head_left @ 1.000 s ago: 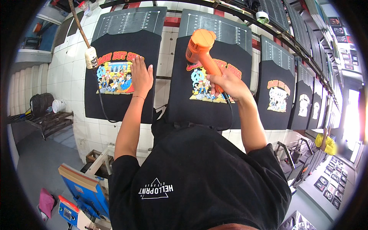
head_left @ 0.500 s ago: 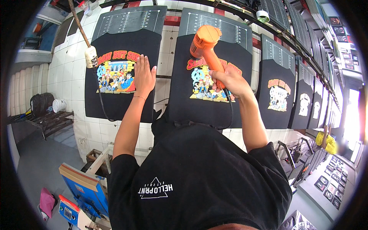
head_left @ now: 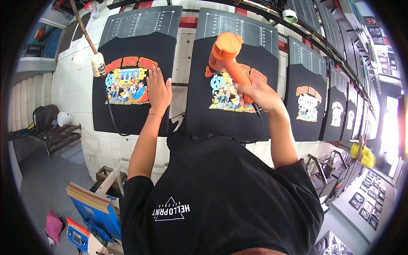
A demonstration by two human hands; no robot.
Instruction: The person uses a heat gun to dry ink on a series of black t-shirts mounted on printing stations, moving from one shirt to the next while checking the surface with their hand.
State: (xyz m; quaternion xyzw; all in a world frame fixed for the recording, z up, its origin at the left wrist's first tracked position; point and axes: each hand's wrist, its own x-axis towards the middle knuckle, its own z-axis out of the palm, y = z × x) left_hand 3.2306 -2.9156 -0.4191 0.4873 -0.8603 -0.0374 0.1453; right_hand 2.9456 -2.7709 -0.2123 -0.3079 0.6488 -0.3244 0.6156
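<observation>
An orange heat gun (head_left: 233, 59) is gripped by its handle in my right hand (head_left: 260, 94), its nozzle pointing down and left over the colourful print on a black T-shirt (head_left: 208, 121). That shirt is spread on a dark platen (head_left: 238, 25) marked with white rulers. My left hand (head_left: 159, 90) lies flat, fingers stretched, on the right edge of the print on another black T-shirt (head_left: 114, 119), which covers the platen (head_left: 140, 23) to the left. From the heat gun a black cord runs down past my right wrist.
A white power socket (head_left: 98, 64) hangs on a stick-like pole above the left shirt. To the right, a row of platens carries more black shirts (head_left: 304, 123). A blue-framed machine (head_left: 91, 212) stands at lower left. Far right, a person in yellow (head_left: 362, 155) is partly visible.
The heat gun has moved slightly downward over the print, with my right hand shifting a little right. My left hand has slid slightly down and left on its shirt.
</observation>
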